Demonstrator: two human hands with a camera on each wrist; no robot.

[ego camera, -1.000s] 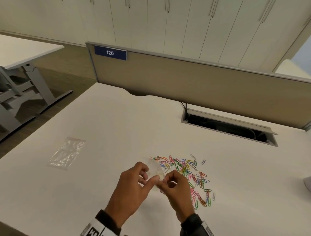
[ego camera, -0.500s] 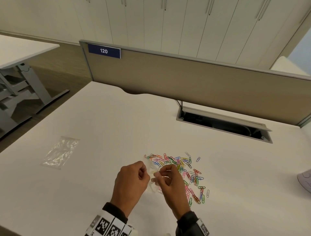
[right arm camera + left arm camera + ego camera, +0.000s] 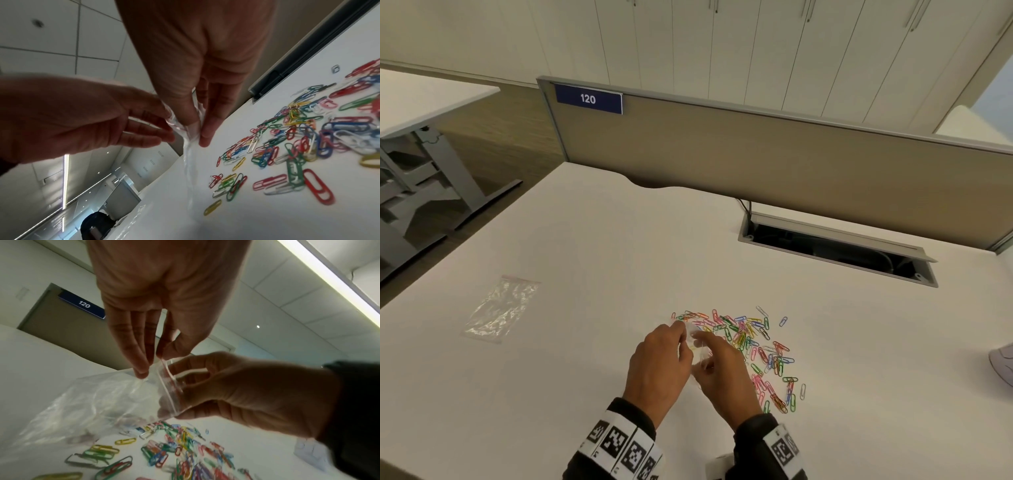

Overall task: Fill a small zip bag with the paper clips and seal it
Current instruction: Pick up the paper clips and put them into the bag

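Observation:
A small clear zip bag (image 3: 697,346) (image 3: 98,400) (image 3: 190,155) hangs between both hands just above the white desk (image 3: 585,260). My left hand (image 3: 659,366) (image 3: 148,363) pinches one lip of its mouth between thumb and fingers. My right hand (image 3: 722,370) (image 3: 197,129) pinches the opposite lip, its fingers curled round the zip edge (image 3: 170,386). The mouth looks parted. A scattered pile of coloured paper clips (image 3: 753,346) (image 3: 176,449) (image 3: 298,139) lies on the desk right of the hands. The bag looks empty.
A second clear zip bag (image 3: 500,308) lies flat on the desk at the left. An open cable hatch (image 3: 835,250) sits at the back right, in front of the beige divider panel (image 3: 756,161). A pale object (image 3: 1001,363) is cut off at the right edge.
Both hands have shifted slightly forward towards the clip pile with the bag, and their fingers have reworked their pinch on its mouth. The clips and the spare bag lie as before.

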